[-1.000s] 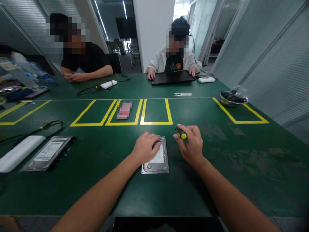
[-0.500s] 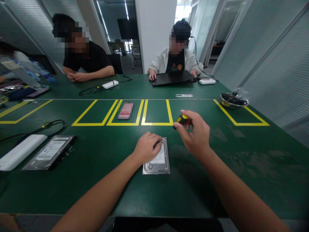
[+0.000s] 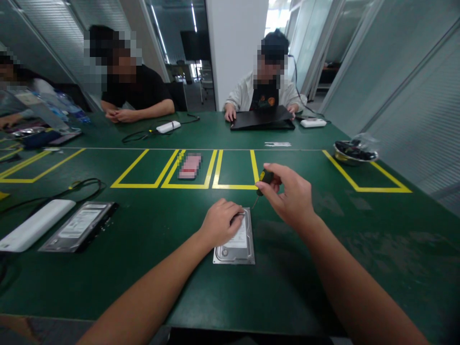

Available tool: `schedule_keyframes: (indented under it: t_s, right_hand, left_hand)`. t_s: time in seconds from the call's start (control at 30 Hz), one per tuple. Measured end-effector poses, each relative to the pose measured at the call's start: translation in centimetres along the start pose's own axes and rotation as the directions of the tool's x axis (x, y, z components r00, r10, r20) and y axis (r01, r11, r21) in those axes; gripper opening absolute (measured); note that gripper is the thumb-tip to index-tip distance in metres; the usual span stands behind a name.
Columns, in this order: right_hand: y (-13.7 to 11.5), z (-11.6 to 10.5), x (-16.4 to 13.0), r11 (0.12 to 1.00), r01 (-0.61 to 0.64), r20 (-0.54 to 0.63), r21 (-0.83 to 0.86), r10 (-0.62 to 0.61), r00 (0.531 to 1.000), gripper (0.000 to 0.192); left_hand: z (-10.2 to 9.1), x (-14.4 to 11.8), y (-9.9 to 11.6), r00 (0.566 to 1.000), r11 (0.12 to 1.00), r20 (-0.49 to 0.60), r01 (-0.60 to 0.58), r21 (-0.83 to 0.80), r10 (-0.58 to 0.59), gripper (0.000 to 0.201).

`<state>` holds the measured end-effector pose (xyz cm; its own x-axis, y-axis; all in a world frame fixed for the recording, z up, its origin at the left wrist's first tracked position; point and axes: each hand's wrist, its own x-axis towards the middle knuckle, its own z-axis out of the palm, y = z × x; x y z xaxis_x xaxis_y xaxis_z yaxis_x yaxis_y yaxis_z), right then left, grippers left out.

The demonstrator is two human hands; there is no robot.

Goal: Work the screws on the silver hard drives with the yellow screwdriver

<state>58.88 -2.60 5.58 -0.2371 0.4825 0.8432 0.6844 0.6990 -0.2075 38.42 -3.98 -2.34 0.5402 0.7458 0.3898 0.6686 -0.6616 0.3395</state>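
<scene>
A silver hard drive (image 3: 241, 254) with a white label lies flat on the green table, straight in front of me. My left hand (image 3: 220, 223) grips it from the left, its fingers bent over the upper part and covering much of the label. In my right hand (image 3: 293, 194) is a small screwdriver (image 3: 265, 178) with a black and yellow handle, pinched between thumb and fingers. Its thin shaft slants down to the drive's upper right corner. Whether the tip touches a screw there is too small to tell.
Left of me lie a second hard drive (image 3: 81, 225) and a white power strip (image 3: 39, 224) with a black cable. Yellow tape (image 3: 235, 187) marks rectangles across the table. A bowl of dark parts (image 3: 354, 152) stands at right. Opposite, a person holds a black flat panel (image 3: 262, 117).
My right hand has brought the screwdriver to the drive's upper right corner, and the tool now stands steeper. My left hand keeps its place on the drive. The whole view has shifted slightly.
</scene>
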Motion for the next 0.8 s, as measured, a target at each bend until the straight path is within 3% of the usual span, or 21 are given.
schedule_keyframes:
  t_s: [0.33, 0.8]
  right_hand:
    - [2.2, 1.8, -1.2, 0.992, -0.105, -0.022, 0.063, 0.107, 0.994, 0.031]
    - [2.6, 3.0, -1.2, 0.998, -0.041, 0.034, 0.056, 0.039, 0.999, 0.031]
  left_hand:
    - [0.0, 0.0, -0.1, 1.000, 1.000, 0.014, 0.003, -0.010, -0.003, 0.018]
    - [0.1, 0.0, -0.2, 1.000, 1.000, 0.016, 0.002, -0.014, -0.002, 0.018]
